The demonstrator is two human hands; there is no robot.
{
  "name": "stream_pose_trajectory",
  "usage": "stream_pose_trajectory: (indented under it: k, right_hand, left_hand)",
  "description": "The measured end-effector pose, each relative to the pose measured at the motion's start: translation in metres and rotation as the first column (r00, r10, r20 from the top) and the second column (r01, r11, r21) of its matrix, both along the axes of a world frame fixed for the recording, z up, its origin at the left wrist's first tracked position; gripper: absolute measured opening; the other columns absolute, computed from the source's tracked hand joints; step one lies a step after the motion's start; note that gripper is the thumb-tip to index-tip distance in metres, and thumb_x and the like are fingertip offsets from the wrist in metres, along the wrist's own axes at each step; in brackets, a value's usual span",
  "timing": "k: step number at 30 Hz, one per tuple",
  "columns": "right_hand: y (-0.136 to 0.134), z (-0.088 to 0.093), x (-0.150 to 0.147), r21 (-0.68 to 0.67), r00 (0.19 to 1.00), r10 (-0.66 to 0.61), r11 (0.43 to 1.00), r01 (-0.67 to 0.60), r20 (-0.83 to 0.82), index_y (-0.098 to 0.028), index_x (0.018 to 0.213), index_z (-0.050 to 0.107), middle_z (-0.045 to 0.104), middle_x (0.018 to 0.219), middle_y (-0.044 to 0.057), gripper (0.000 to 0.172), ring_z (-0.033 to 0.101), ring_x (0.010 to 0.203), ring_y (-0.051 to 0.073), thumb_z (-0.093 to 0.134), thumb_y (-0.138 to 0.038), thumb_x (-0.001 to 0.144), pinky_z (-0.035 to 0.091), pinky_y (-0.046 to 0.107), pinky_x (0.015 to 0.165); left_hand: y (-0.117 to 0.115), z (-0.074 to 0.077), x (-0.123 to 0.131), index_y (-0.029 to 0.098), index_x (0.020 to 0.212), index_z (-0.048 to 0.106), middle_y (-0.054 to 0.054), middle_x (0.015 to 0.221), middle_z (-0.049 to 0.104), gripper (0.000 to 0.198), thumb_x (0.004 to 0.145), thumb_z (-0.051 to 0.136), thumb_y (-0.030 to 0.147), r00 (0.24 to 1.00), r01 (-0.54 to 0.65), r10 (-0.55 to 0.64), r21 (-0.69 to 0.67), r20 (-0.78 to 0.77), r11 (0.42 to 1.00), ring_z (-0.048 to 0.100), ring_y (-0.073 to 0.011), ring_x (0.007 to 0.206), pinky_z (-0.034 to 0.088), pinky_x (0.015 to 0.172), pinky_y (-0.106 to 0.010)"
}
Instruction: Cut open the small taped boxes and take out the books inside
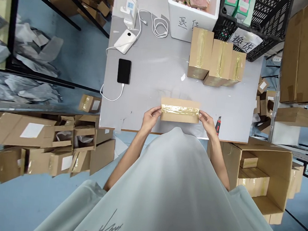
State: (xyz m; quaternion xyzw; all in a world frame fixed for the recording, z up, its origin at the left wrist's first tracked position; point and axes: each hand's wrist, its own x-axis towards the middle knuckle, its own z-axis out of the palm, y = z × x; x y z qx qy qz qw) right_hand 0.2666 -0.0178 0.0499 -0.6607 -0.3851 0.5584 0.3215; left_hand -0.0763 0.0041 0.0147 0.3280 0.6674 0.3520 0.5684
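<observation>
A small brown cardboard box [179, 117] lies lengthwise near the front edge of the grey table [153, 67], with shiny clear tape along its top. My left hand [151, 117] grips its left end, and my right hand [207, 122] grips the right end, fingers closed against the cardboard. Just right of my right hand rests a red and black utility knife [218, 125]. Three taped cardboard boxes [200, 56] stand side by side farther back on the right.
At the back stand a white foam bin [179, 30] and a black plastic crate [271, 17]. A phone [124, 71], a white power bank [125, 41] and cables lie at left. Cardboard boxes [31, 132] crowd the left; a large open carton [279, 176] stands on the right.
</observation>
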Motion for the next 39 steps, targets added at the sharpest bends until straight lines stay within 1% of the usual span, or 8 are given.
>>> stream_pose_trajectory:
  k: [4, 8, 14, 20, 24, 28, 33, 39]
  right_hand:
    - [-0.007, -0.01, -0.017, -0.03, 0.994, 0.035, 0.999, -0.032, 0.105, -0.021, 0.154, 0.073, 0.058, 0.176, 0.016, 0.067, 0.052, 0.165, 0.038, 0.075, -0.06, 0.099, 0.05, 0.059, 0.133]
    - [-0.015, -0.014, -0.036, 0.109, 0.938, 0.078, 0.987, -0.121, 0.337, -0.019, 0.17, 0.058, 0.034, 0.19, 0.015, 0.071, 0.032, 0.177, 0.036, 0.061, -0.053, 0.107, 0.036, 0.06, 0.142]
    - [-0.021, -0.019, -0.05, 0.097, 0.841, 0.292, 0.923, -0.373, 0.455, -0.015, 0.181, 0.039, 0.03, 0.191, 0.014, 0.08, 0.024, 0.18, 0.032, 0.051, -0.053, 0.112, 0.018, 0.053, 0.15]
    - [-0.018, -0.028, -0.026, 0.072, 0.853, 0.211, 0.958, -0.277, 0.477, -0.007, 0.181, 0.033, 0.02, 0.193, 0.02, 0.1, 0.012, 0.182, 0.037, 0.048, -0.075, 0.11, 0.011, 0.057, 0.15]
    - [-0.01, -0.022, 0.005, 0.054, 0.881, 0.087, 0.99, -0.126, 0.465, -0.006, 0.176, 0.043, 0.031, 0.189, 0.024, 0.104, 0.021, 0.18, 0.04, 0.048, -0.083, 0.106, 0.015, 0.061, 0.148]
    - [-0.01, -0.002, 0.022, 0.132, 0.891, -0.038, 0.991, -0.024, 0.452, -0.014, 0.168, 0.057, 0.044, 0.184, 0.022, 0.096, 0.034, 0.175, 0.039, 0.055, -0.084, 0.103, 0.029, 0.061, 0.144]
    - [-0.009, 0.025, 0.01, 0.193, 0.932, -0.073, 0.981, 0.004, 0.354, -0.026, 0.165, 0.064, 0.059, 0.174, 0.016, 0.082, 0.05, 0.167, 0.036, 0.058, -0.081, 0.105, 0.045, 0.061, 0.135]
    - [0.002, 0.04, 0.002, 0.17, 0.931, -0.114, 0.984, 0.057, 0.347, -0.022, 0.159, 0.068, 0.068, 0.164, 0.017, 0.083, 0.065, 0.154, 0.038, 0.06, -0.083, 0.103, 0.052, 0.059, 0.131]
  left_hand:
    - [-0.004, -0.009, 0.004, 0.017, 0.132, 0.082, -0.014, 0.142, 0.082, 0.045, 0.09, 0.074, 0.031, 1.0, -0.012, 0.012, -0.01, 0.007, 1.0, 0.076, -0.0336, 0.137, 0.056, 0.127, -0.051]
    - [-0.002, -0.011, 0.011, 0.018, 0.139, 0.077, -0.015, 0.153, 0.076, 0.05, 0.091, 0.07, 0.027, 0.998, -0.053, 0.052, -0.012, -0.022, 0.999, 0.074, -0.0317, 0.139, 0.055, 0.128, -0.05]
    - [0.003, -0.007, 0.024, 0.018, 0.136, 0.076, -0.014, 0.149, 0.077, 0.043, 0.095, 0.067, 0.027, 0.998, -0.059, 0.06, 0.013, -0.029, 0.998, 0.069, -0.0307, 0.146, 0.055, 0.128, -0.047]
    - [0.008, -0.01, 0.03, 0.021, 0.143, 0.072, -0.014, 0.158, 0.073, 0.043, 0.102, 0.07, 0.036, 0.998, -0.056, 0.056, -0.002, 0.011, 0.998, 0.063, -0.031, 0.155, 0.052, 0.13, -0.049]
    - [0.012, -0.017, 0.045, 0.019, 0.143, 0.071, -0.018, 0.169, 0.063, 0.045, 0.1, 0.073, 0.032, 0.998, -0.047, 0.041, -0.15, -0.042, 0.988, 0.057, -0.0346, 0.161, 0.045, 0.136, -0.05]
    - [0.012, -0.017, 0.064, 0.019, 0.134, 0.074, -0.019, 0.155, 0.074, 0.038, 0.102, 0.073, 0.039, 0.996, 0.053, -0.043, -0.137, 0.08, 0.989, 0.067, -0.0352, 0.15, 0.051, 0.129, -0.053]
    - [0.015, -0.002, 0.08, 0.018, 0.142, 0.072, -0.018, 0.146, 0.078, 0.059, 0.097, 0.077, 0.057, 0.974, 0.136, -0.12, -0.069, 0.193, 0.988, 0.073, -0.033, 0.14, 0.056, 0.122, -0.049]
    - [0.022, 0.025, 0.088, 0.019, 0.128, 0.081, -0.015, 0.139, 0.081, 0.064, 0.086, 0.084, 0.067, 0.964, 0.172, -0.18, 0.057, 0.198, 0.983, 0.075, -0.0316, 0.128, 0.06, 0.114, -0.047]
